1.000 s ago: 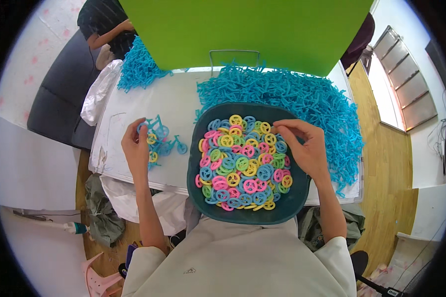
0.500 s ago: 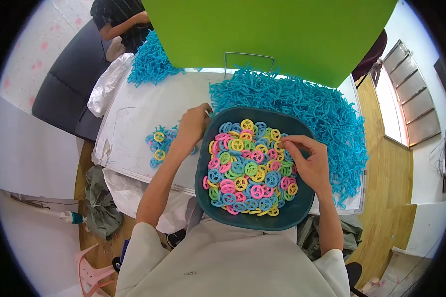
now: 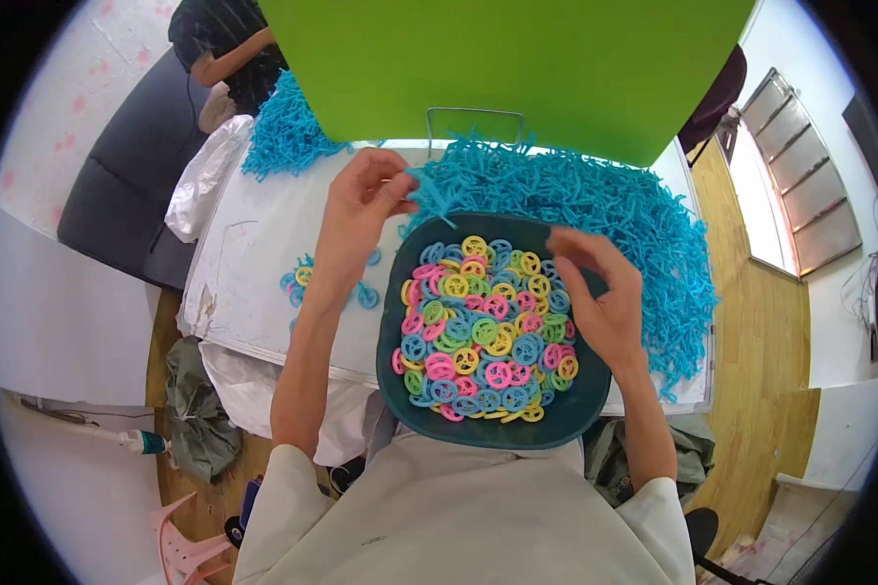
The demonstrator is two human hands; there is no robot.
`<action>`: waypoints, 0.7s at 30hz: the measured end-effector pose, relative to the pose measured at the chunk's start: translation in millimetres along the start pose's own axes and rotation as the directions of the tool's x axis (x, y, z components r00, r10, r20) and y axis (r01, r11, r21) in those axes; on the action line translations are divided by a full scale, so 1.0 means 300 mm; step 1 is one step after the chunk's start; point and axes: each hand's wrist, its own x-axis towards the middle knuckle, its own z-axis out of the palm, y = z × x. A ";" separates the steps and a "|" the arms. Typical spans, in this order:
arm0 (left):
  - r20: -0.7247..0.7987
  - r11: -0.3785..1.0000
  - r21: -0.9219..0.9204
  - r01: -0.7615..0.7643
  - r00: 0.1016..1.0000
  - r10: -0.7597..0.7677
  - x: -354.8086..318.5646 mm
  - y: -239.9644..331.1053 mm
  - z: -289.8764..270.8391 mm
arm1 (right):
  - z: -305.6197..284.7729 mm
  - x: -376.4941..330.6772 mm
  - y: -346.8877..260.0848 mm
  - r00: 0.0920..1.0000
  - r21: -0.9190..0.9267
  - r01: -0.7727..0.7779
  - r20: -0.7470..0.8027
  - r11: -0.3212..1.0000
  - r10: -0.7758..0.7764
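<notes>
My left hand [image 3: 366, 210] is closed in a pinch on thin, branched blue plastic pieces [image 3: 437, 195], just beyond the far left rim of a dark green basin [image 3: 595, 409]. Small spoked plastic wheels [image 3: 483, 333] in pink, yellow, green and blue fill much of this basin, which sits in front of my body. Above its right side is my right hand [image 3: 605, 297], thumb and fingers curved toward the wheels. Motion smears those fingertips, so whether they hold anything is unclear. Beside my left forearm, several blue and yellow wheels [image 3: 366, 297] lie on the white table, partly covered.
A large heap of branched blue pieces [image 3: 576, 185] spreads behind and right of the basin; a smaller heap [image 3: 291, 136] lies far left. An upright green panel [image 3: 507, 68] with a wire loop [image 3: 475, 110] borders the back. Another person's arm [image 3: 229, 60] shows at upper left.
My left hand has moved up and away from the table, with blue pieces now showing in its fingers. My right hand has lifted off the wheels, its fingers raised toward the far rim.
</notes>
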 end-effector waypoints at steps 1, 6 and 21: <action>0.009 1.000 -0.006 0.006 1.000 -0.006 -0.012 0.025 0.034 | 0.016 0.020 -0.041 0.997 -0.001 0.036 -0.064 0.999 -0.036; 0.343 0.949 -0.130 0.288 0.911 -0.230 -0.061 0.073 0.176 | 0.058 0.072 -0.088 0.962 -0.107 0.261 -0.049 0.959 -0.267; 0.519 0.524 0.735 -0.431 0.854 -0.026 -0.125 -0.131 0.160 | 0.007 0.004 -0.017 0.941 0.053 -0.320 0.138 0.946 0.310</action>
